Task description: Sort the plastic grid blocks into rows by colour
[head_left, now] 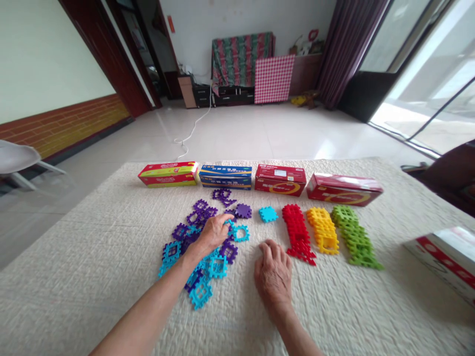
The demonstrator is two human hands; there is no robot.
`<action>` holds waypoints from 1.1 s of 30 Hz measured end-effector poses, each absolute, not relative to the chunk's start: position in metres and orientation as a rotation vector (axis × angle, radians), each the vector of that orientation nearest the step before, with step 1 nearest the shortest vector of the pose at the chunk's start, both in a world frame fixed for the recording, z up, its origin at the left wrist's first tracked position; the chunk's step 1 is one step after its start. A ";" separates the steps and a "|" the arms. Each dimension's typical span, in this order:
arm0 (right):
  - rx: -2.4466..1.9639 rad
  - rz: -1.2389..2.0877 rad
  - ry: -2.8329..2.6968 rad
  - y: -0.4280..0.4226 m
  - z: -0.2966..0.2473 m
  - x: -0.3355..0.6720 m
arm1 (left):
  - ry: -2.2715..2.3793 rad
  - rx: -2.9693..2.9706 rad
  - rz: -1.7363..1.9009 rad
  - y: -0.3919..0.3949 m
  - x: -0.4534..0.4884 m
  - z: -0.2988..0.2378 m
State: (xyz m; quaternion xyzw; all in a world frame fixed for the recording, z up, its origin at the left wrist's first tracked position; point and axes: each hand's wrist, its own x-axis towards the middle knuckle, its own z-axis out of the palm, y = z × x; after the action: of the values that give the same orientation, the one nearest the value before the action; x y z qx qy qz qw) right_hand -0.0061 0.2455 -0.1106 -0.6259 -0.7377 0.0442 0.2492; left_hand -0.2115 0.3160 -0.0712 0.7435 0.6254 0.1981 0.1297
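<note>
My left hand (213, 233) reaches into a loose pile of purple and teal plastic interlocking tiles (202, 242) on a cream quilted cloth (92, 267); its fingertips touch a teal tile, and whether they grip it is unclear. My right hand (273, 274) lies palm down on the cloth, holding nothing, just left of a row of red tiles (298, 233). A single teal tile (267, 214) sits apart above my right hand. Rows of yellow tiles (323, 230) and green tiles (355, 236) lie to the right.
Several boxes stand in a line behind the tiles: a yellow-red one (168, 174), a blue one (225, 177), two red ones (280, 179) (343, 189). Another red-and-white box (447, 259) sits at the right edge. A white chair (17, 160) stands at left.
</note>
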 end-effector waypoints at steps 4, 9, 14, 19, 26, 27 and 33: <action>-1.677 0.116 -1.994 0.246 -0.112 -0.006 | 1.815 2.150 0.571 0.319 -0.198 -0.077; -1.692 0.156 -2.006 0.246 -0.111 -0.005 | 1.777 2.189 0.556 0.319 -0.193 -0.086; -1.698 0.176 -1.997 0.246 -0.111 -0.006 | 1.752 2.228 0.559 0.314 -0.193 -0.083; -1.573 0.242 -2.005 0.243 -0.112 0.003 | 1.639 2.300 0.529 0.304 -0.193 -0.073; -0.718 0.654 -2.528 0.241 -0.099 0.012 | 1.559 2.429 0.401 0.293 -0.200 -0.074; -0.694 0.690 -2.564 0.243 -0.097 0.011 | 1.558 2.427 0.408 0.293 -0.200 -0.074; -0.796 0.819 -2.468 0.255 -0.095 0.007 | 1.571 2.369 0.416 0.297 -0.204 -0.070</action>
State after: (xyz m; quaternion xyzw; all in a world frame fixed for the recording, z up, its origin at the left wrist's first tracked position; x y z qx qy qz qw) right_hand 0.0074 0.2548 -0.0952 -0.2861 -0.8874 0.2945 0.2097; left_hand -0.2038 0.2971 -0.0700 0.8172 0.5419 0.1433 0.1337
